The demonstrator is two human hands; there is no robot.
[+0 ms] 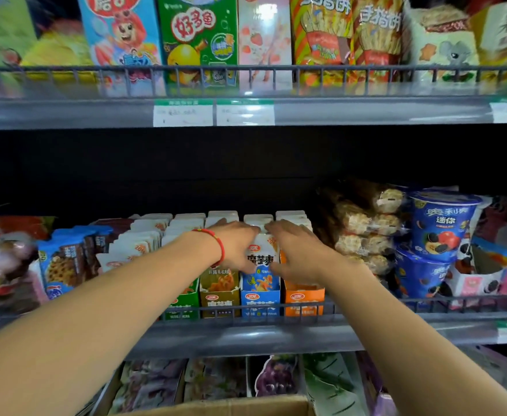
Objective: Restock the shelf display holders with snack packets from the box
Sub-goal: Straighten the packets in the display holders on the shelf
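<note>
Both arms reached forward over the shelf rail [246,307], meeting at the blue display holder [259,298] on the middle shelf. The left hand [237,246] and right hand [294,250] flanked the white snack packets [261,253] standing in it, fingers curled about the stack's sides. Such packets looked light, soft and crinkly, best squeezed gently by the flat faces. The cardboard box [222,408] sat below.

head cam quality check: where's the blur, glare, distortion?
Head view: motion blur smears the far left packets and the upper left corner; glare streaks the clear price rail and washes out the price labels; wide-angle bowing curves the wire shelf guard; the shelf recess behind is near black; both hands, left hand and right hand, stay fairly sharp.
</note>
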